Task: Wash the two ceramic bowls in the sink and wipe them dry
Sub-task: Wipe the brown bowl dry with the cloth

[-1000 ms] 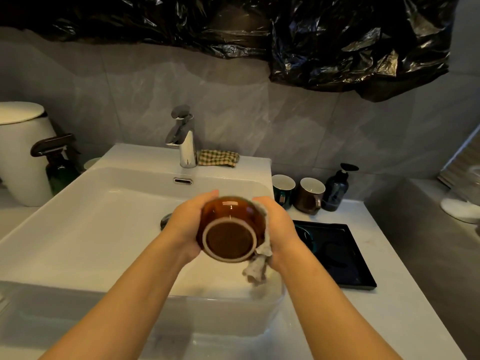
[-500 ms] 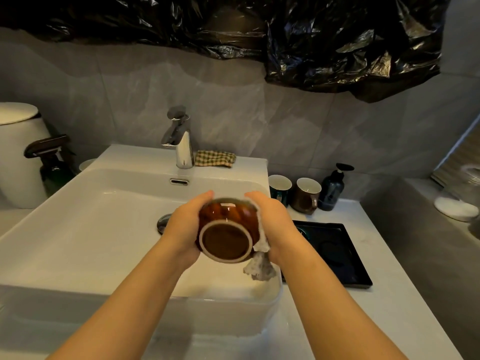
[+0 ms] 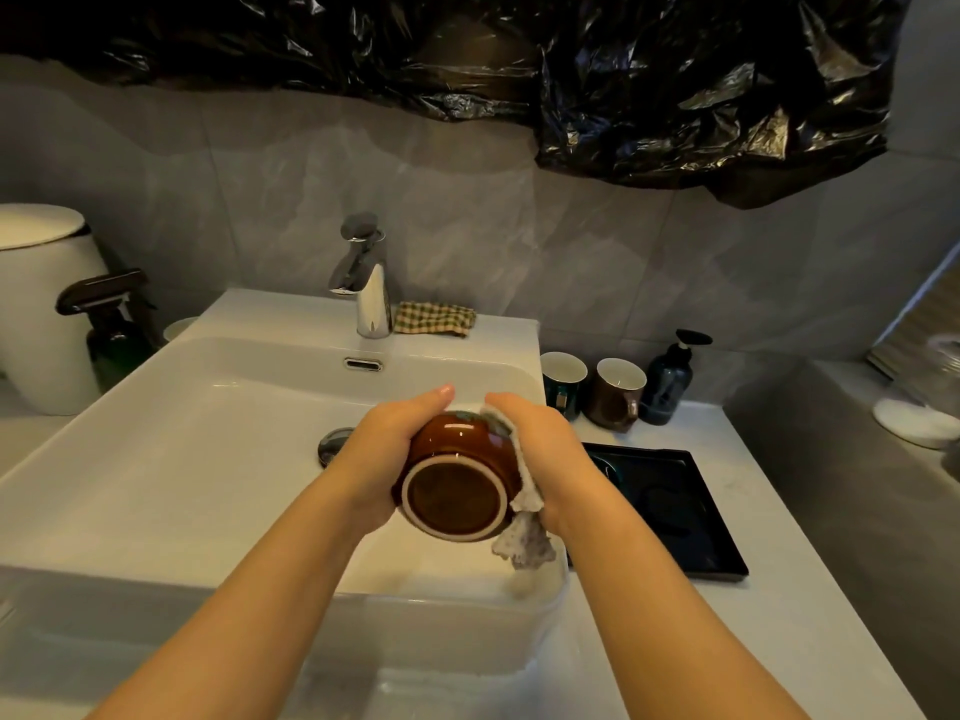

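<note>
Brown glazed ceramic, foot ring toward the camera: the bowl (image 3: pixel 457 475) is held on its side above the right part of the white sink (image 3: pixel 156 459), between both hands. Here the left hand (image 3: pixel 384 449) cups its left wall, fingers curved round it, one fingertip showing past the rim. Opposite, the right hand (image 3: pixel 545 449) presses a pale cloth (image 3: pixel 524 532) to the bowl's right wall, fingers curled over it (their tips are hidden), a ragged end hanging below. Just right of the sink lies a black tray (image 3: pixel 696 517); a dark rounded shape (image 3: pixel 602 467) on it may be the second bowl, but the light is too dim to tell. Behind the tray stand two mugs (image 3: pixel 563 381) and a pump bottle (image 3: pixel 670 381).
</note>
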